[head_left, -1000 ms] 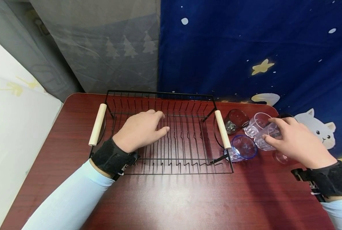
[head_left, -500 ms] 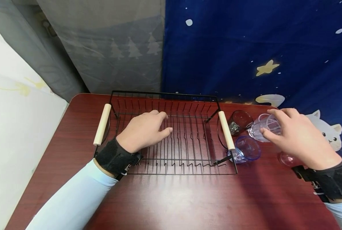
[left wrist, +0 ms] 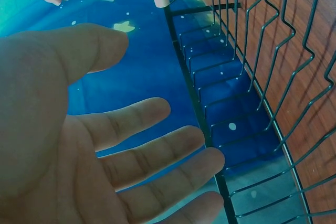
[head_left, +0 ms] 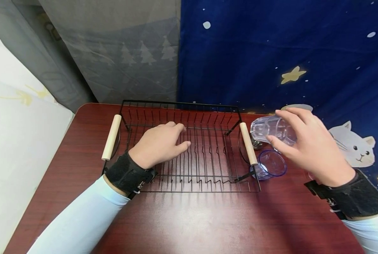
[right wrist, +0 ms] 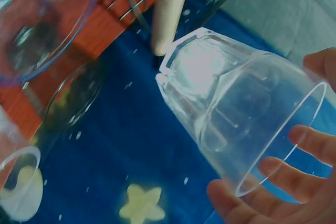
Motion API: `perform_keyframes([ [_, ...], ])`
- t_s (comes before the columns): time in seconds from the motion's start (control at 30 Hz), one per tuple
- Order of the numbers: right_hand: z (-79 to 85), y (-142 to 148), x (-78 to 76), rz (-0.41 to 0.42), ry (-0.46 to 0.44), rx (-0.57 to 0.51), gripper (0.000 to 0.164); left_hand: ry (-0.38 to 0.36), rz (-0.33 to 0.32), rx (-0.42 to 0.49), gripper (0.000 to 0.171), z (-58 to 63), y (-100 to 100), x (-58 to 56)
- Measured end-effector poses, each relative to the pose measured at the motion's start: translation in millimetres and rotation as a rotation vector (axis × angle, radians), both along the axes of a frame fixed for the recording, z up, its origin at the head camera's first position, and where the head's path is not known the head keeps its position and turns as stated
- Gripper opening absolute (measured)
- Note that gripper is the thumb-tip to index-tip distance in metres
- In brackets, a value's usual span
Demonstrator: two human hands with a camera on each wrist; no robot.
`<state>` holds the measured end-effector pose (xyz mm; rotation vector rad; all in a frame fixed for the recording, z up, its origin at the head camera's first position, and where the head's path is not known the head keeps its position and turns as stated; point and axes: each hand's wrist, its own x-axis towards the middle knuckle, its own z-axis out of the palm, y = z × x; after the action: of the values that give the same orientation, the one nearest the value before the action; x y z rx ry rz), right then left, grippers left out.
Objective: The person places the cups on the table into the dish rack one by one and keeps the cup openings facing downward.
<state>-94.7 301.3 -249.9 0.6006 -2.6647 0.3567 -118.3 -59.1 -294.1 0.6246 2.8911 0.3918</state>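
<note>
My right hand [head_left: 312, 151] grips a clear faceted glass [head_left: 268, 128] near its rim, thumb on one side and fingers on the other. The glass is held up off the table, tipped sideways with its base toward the rack. In the right wrist view the glass [right wrist: 226, 98] looks empty. Over the black wire dish rack [head_left: 181, 103], my left hand [head_left: 158, 145] hovers with relaxed, spread fingers and holds nothing. A blue-rimmed glass [head_left: 273, 164] stands just right of the rack. Behind the held glass, a dark glass [head_left: 257, 144] is mostly hidden.
Pale wooden handles, a left one [head_left: 111, 137] and a right one [head_left: 248, 143], stick up at the rack's ends. Another clear glass [right wrist: 18, 182] shows at the right wrist view's edge. A blue curtain [head_left: 239, 63] hangs behind the reddish-brown table [head_left: 189, 222].
My right hand has lifted the clear glass from among the other glasses and carried it left toward the rack's right handle, tilting it further. My left hand stays in about the same place.
</note>
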Motion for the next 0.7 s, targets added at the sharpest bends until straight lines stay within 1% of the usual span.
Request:
perform_keyframes([
  [0.17, -3.3, -21, 0.6, 0.061, -0.019, -0.025, 0.072, -0.01, -0.015, -0.008, 0.06, -0.5, 1, 0.0],
  [0.37, -8.9, -45, 0.6, 0.122, -0.045, -0.046, 0.071, -0.001, -0.027, 0.0, 0.058, -3.2, -1, 1.1],
  [0.53, -10.5, -59, -0.3, 0.172, -0.07, -0.059, 0.071, 0.019, -0.067, 0.007, 0.059, -3.1, 1, -0.4],
  [0.7, -13.4, -71, -0.9, 0.216, -0.101, -0.057, 0.073, 0.033, -0.125, 0.015, 0.065, -3.3, 4, -1.7],
])
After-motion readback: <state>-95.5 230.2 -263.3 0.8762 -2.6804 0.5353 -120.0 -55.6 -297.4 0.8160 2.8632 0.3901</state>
